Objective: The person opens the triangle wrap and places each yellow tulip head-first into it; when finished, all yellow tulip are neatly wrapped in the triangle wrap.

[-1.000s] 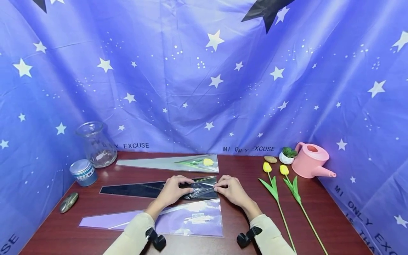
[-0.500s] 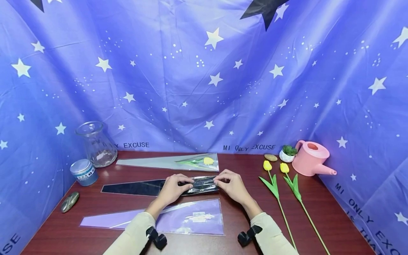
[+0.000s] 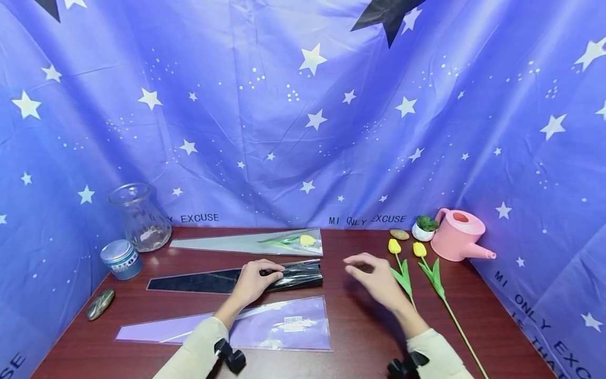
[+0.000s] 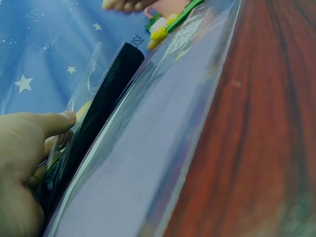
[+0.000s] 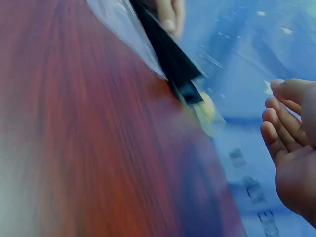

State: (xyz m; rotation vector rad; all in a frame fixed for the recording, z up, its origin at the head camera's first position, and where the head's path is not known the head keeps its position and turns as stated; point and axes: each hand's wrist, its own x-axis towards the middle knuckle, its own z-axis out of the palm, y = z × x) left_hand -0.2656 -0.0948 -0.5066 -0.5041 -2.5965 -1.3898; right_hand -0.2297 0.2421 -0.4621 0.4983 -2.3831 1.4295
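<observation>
My left hand [image 3: 252, 287] pinches the black tapered flower sleeve [image 3: 194, 281] near its middle; the sleeve's wide right end bulges up from the table with its mouth spread. In the left wrist view, the thumb of the left hand [image 4: 24, 153] lies against the clear film of the black sleeve [image 4: 107, 91]. My right hand [image 3: 376, 281] hovers right of that mouth with loosely bent fingers, holding nothing. It partly covers a yellow artificial tulip [image 3: 395, 246]; a second yellow tulip [image 3: 420, 250] lies just right of it. The right wrist view shows the right hand [image 5: 296, 143] apart from the sleeve.
Behind lies a pale sleeve [image 3: 213, 244] with a tulip inside; in front, a purple sleeve [image 3: 260, 329]. A glass vase [image 3: 144, 226], blue jar [image 3: 122, 259] and stone [image 3: 101, 304] stand left. A pink watering can [image 3: 456, 237], potted succulent [image 3: 424, 229] and pebble [image 3: 400, 235] sit back right.
The right hand has let go of the black sleeve's wide end and moved right toward the tulips. That end has gone from flat to bulging. The left hand has kept its grip.
</observation>
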